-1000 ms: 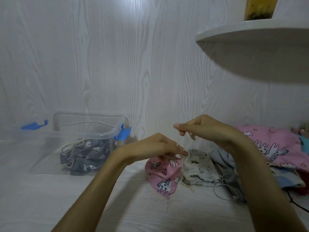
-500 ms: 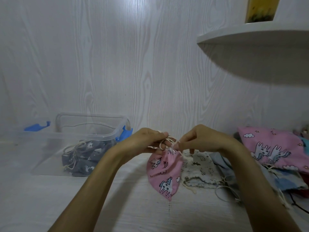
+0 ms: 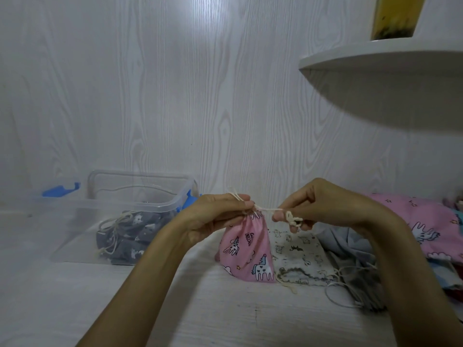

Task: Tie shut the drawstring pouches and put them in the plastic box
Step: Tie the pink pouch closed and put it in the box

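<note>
The word "UNICORN" is printed in dark letters on the pink pouch (image 3: 246,249), beside a unicorn drawing.

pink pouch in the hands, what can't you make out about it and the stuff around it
- Head view: the knot at the neck of the pink pouch is covered by the left hand, so tied or not is unclear.
- The cord end is hidden in the right hand.
- The count of grey pouches in the plastic box is unclear; they overlap.
- The pile of pouches is cut off by the right edge.

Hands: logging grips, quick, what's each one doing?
Left hand: pinches the pink pouch at its gathered neck.
Right hand: pinches the drawstring.
</note>
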`<state>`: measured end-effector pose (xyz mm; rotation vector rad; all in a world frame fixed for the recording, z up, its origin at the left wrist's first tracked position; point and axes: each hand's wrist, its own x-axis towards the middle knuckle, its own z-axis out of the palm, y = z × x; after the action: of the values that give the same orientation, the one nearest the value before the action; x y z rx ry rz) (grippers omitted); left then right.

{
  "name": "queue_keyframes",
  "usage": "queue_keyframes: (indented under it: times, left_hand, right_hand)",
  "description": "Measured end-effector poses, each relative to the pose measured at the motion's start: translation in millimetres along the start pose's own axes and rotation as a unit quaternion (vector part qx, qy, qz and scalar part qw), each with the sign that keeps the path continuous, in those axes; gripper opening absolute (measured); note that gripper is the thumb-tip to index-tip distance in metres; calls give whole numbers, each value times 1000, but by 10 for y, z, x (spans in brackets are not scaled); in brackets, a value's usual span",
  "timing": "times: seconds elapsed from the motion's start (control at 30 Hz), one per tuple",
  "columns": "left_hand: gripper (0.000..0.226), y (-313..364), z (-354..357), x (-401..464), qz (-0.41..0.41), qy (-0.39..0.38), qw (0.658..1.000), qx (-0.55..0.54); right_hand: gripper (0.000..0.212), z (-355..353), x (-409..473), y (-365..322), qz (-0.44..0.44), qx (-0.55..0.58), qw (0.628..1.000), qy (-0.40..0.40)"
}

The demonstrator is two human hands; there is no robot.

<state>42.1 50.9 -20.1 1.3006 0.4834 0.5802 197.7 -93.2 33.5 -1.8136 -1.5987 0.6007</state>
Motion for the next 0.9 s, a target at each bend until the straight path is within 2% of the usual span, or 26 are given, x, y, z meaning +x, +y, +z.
queue_keyframes:
  times: [0.1, 0.2, 0.33, 0.47, 0.6, 0.7, 0.8, 0.9]
  left_hand:
    - [9, -13, 25, -9, 15, 2, 1000, 13]
    - [14, -22, 3, -18, 38, -1, 998, 42]
    - [22, -19, -1, -33, 81, -10, 993, 88]
    - [32, -15, 33, -33, 137, 1, 982, 126]
    - [31, -20, 26, -28, 184, 31, 973, 135]
    - [25, -46, 41, -36, 189, 39, 970, 147]
    - [22, -66, 91, -35, 208, 78, 958, 181]
    - [22, -63, 106, -15, 263, 139, 938, 181]
  right_hand:
    - [22, 32, -16, -41, -5, -68, 996, -52]
    - [37, 51, 1, -55, -8, -113, 993, -30]
    - [17, 125, 144, 9, -57, -92, 991, 83]
    - [16, 299, 265, 78, -84, -62, 993, 63]
    - [12, 315, 291, 122, -97, 6, 992, 79]
    - [12, 331, 298, 147, -93, 9, 993, 70]
    - [9, 366, 324, 183, -86, -8, 990, 108]
    - [5, 403, 349, 185, -109, 5, 982, 153]
